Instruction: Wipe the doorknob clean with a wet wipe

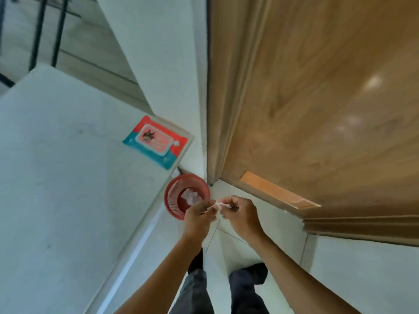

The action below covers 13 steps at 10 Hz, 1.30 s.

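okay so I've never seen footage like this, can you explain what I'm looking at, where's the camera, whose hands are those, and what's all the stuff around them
There is one picture, taken by a wide-angle camera worn on a person's head, looking down, so walls and door seem to lean. No machine is involved: the left hand and right hand are the person's own, and their legs show below. Together the hands pinch a small white wet wipe between them. On the white ledge at left lies a red and teal wet wipe pack. Beneath the hands, on the floor, stands a red basket with crumpled white pieces inside. At right is the wooden door; its doorknob is not in view.
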Each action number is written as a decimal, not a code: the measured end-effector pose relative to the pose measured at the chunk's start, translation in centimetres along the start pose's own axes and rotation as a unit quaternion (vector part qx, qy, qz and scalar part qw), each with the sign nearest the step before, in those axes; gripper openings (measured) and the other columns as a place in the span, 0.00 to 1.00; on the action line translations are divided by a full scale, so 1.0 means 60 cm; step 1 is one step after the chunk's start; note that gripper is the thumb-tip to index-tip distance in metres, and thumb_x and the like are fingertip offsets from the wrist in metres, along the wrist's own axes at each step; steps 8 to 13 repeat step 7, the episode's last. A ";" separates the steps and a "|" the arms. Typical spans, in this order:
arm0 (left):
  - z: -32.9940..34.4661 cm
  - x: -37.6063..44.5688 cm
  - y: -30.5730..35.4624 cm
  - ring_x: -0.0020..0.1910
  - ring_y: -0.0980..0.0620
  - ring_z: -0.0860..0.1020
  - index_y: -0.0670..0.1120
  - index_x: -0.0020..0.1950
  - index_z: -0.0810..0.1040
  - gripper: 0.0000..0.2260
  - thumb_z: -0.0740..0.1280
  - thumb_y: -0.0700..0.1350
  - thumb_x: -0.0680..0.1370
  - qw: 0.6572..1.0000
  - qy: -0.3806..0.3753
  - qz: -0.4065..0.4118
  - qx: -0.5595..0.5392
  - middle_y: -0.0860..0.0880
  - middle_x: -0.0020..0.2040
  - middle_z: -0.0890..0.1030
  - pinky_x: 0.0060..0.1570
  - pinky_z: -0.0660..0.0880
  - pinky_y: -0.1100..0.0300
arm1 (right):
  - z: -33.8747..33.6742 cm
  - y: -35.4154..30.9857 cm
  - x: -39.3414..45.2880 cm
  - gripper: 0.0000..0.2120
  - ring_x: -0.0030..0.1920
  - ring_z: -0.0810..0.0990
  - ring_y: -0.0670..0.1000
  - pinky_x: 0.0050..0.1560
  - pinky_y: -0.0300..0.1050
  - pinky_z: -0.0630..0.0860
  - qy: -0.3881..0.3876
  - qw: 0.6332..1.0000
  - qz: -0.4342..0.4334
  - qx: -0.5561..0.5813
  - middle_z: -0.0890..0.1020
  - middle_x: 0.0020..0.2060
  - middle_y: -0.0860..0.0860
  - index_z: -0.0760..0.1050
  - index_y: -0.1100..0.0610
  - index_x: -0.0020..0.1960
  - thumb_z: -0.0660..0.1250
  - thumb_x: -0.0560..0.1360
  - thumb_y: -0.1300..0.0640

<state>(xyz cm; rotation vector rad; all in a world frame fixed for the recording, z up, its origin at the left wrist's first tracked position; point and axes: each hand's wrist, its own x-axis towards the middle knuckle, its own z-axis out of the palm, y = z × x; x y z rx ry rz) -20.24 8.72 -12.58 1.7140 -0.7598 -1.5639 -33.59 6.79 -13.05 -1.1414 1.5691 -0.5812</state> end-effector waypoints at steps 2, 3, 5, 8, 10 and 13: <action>-0.075 0.117 -0.083 0.51 0.53 0.77 0.51 0.48 0.80 0.05 0.70 0.41 0.75 0.992 0.103 -0.001 0.076 0.54 0.50 0.80 0.49 0.79 0.64 | 0.127 0.052 0.101 0.05 0.42 0.83 0.51 0.41 0.39 0.80 0.005 0.999 0.051 -0.019 0.84 0.41 0.49 0.79 0.51 0.42 0.73 0.72 0.59; -0.105 0.179 -0.119 0.46 0.60 0.75 0.55 0.49 0.77 0.07 0.71 0.44 0.75 0.983 0.119 0.033 0.135 0.61 0.46 0.77 0.37 0.71 0.79 | 0.169 0.097 0.159 0.04 0.44 0.83 0.51 0.42 0.38 0.79 0.001 0.997 0.058 -0.050 0.85 0.47 0.52 0.80 0.53 0.48 0.72 0.73 0.58; -0.163 0.259 -0.231 0.50 0.51 0.78 0.48 0.61 0.74 0.15 0.69 0.48 0.76 0.951 0.064 -0.019 0.302 0.51 0.55 0.80 0.48 0.75 0.61 | 0.229 0.204 0.240 0.18 0.57 0.79 0.51 0.44 0.31 0.68 -0.119 0.976 0.094 -0.156 0.81 0.60 0.55 0.76 0.57 0.63 0.69 0.74 0.58; -0.164 0.243 -0.283 0.49 0.53 0.80 0.49 0.54 0.77 0.08 0.68 0.48 0.76 0.946 0.072 -0.061 0.309 0.51 0.54 0.83 0.52 0.78 0.58 | 0.234 0.242 0.207 0.10 0.46 0.77 0.42 0.38 0.25 0.66 -0.071 0.986 0.071 -0.135 0.84 0.52 0.50 0.79 0.56 0.55 0.69 0.75 0.54; -0.164 0.243 -0.283 0.49 0.53 0.80 0.49 0.54 0.77 0.08 0.68 0.48 0.76 0.946 0.072 -0.061 0.309 0.51 0.54 0.83 0.52 0.78 0.58 | 0.234 0.242 0.207 0.10 0.46 0.77 0.42 0.38 0.25 0.66 -0.071 0.986 0.071 -0.135 0.84 0.52 0.50 0.79 0.56 0.55 0.69 0.75 0.54; -0.164 0.243 -0.283 0.49 0.53 0.80 0.49 0.54 0.77 0.08 0.68 0.48 0.76 0.946 0.072 -0.061 0.309 0.51 0.54 0.83 0.52 0.78 0.58 | 0.234 0.242 0.207 0.10 0.46 0.77 0.42 0.38 0.25 0.66 -0.071 0.986 0.071 -0.135 0.84 0.52 0.50 0.79 0.56 0.55 0.69 0.75 0.54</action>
